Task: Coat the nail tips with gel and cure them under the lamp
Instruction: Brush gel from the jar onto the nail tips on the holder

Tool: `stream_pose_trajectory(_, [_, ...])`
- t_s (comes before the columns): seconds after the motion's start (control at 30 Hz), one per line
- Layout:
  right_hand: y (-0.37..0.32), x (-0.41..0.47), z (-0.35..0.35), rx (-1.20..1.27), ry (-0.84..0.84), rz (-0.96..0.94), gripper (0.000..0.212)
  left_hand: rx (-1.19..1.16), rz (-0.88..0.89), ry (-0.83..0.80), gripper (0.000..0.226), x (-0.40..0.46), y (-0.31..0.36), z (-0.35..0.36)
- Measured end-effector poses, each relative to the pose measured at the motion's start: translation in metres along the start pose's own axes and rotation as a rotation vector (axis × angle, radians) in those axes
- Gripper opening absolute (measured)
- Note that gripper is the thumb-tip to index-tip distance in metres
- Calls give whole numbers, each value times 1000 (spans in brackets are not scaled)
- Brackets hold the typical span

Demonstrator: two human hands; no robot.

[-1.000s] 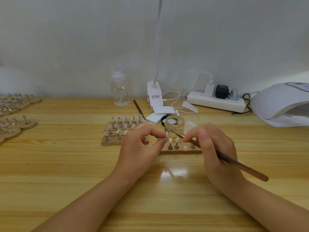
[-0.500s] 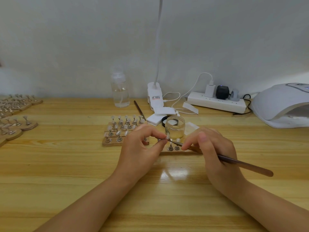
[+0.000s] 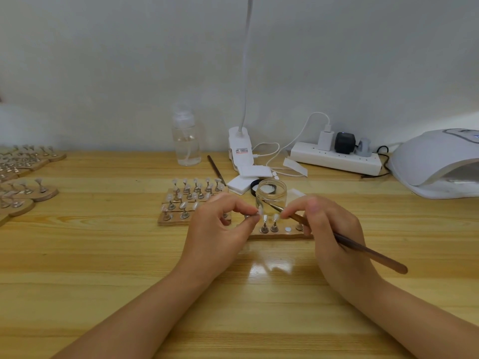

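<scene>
Above the bench (image 3: 77, 255), a nail tip (image 3: 260, 210) is pinched in the left hand (image 3: 220, 229), while the brush (image 3: 344, 240) is gripped by the right hand (image 3: 334, 229). Gel could be smeared onto fingertips if the bristles are pressed sideways.

A nail-craft workstation: a wooden counter (image 3: 103, 255) against a plain wall, with a white curing lamp (image 3: 438, 164) far right of the hands (image 3: 217, 229), wooden boards of nail-tip stands (image 3: 191, 200) just beyond them, more boards (image 3: 23, 177) far left.
</scene>
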State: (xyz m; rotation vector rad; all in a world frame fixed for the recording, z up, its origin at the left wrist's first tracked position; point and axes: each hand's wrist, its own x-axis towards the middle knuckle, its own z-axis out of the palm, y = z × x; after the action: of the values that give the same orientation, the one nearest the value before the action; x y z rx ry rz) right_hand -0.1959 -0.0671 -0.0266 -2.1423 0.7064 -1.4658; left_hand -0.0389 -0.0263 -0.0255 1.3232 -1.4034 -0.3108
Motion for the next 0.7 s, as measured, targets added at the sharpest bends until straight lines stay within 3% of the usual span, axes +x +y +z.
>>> stream_pose_trajectory(0.2, [0,-2,-1,84,32,-60,41,-1,-6,-2,24,0,1,0])
stream_pose_trajectory(0.7, [-1,0,0,13,-14,-52,37,7,-17,-14,18,0,-1,0])
